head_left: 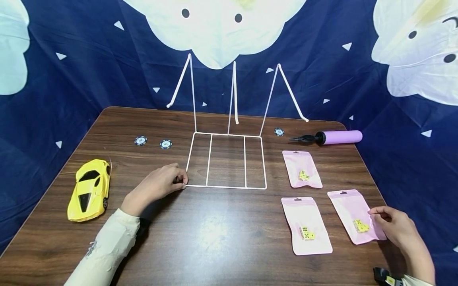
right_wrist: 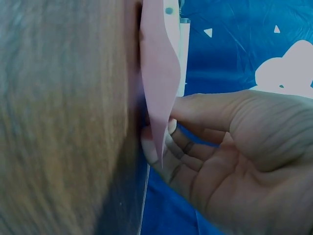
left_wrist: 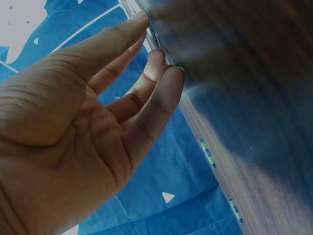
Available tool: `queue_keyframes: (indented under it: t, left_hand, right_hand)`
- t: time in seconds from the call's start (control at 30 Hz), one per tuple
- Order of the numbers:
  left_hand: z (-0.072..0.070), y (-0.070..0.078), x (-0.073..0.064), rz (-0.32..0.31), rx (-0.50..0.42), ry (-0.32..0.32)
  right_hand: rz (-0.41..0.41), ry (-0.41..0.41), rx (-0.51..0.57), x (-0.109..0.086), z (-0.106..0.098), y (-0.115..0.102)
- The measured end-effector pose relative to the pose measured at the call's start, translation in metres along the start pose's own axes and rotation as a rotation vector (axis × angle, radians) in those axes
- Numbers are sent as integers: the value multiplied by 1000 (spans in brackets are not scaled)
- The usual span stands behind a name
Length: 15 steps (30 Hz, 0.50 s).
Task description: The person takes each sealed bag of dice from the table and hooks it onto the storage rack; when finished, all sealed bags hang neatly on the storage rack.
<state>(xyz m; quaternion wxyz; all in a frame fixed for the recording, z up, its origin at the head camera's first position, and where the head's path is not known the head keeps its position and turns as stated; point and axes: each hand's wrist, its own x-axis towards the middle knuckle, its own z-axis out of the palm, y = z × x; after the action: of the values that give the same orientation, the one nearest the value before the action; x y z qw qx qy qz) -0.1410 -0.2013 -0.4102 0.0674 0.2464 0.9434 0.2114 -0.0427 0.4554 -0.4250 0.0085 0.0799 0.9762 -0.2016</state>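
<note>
A white wire display rack (head_left: 225,187) stands mid-table, its three hooked arms raised at the back. My left hand (head_left: 161,182) holds the near left corner of its base between thumb and fingers; the left wrist view shows the fingertips (left_wrist: 172,85) right at the wire, low over the wood. To the right lie three pink zip bags, each with yellow dice inside. My right hand (head_left: 397,224) pinches the right edge of the rightmost pink zip bag (head_left: 345,204). From the right wrist, that bag's side (right_wrist: 159,63) appears edge-on, close over the table.
Another pink bag (head_left: 304,206) lies just left of the pinched one, and a third bag (head_left: 297,161) behind. A purple hand pump (head_left: 340,137) sits at the back right. Poker chips (head_left: 140,140) lie left and right of the rack. A yellow toy car (head_left: 89,190) is at left.
</note>
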Motion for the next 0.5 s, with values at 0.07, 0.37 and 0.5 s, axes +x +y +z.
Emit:
queue_keyframes:
  t: [0.07, 0.37, 0.5]
  left_hand:
    - [0, 0, 0, -1, 0, -1]
    - [1, 0, -1, -8, 4, -14]
    - [0, 1, -1, -9, 8, -13]
  right_hand:
    - [-2, 6, 3, 0, 0, -1]
    - [54, -3, 14, -1, -1, -3]
    - [102, -32, 25, -1, -1, -4]
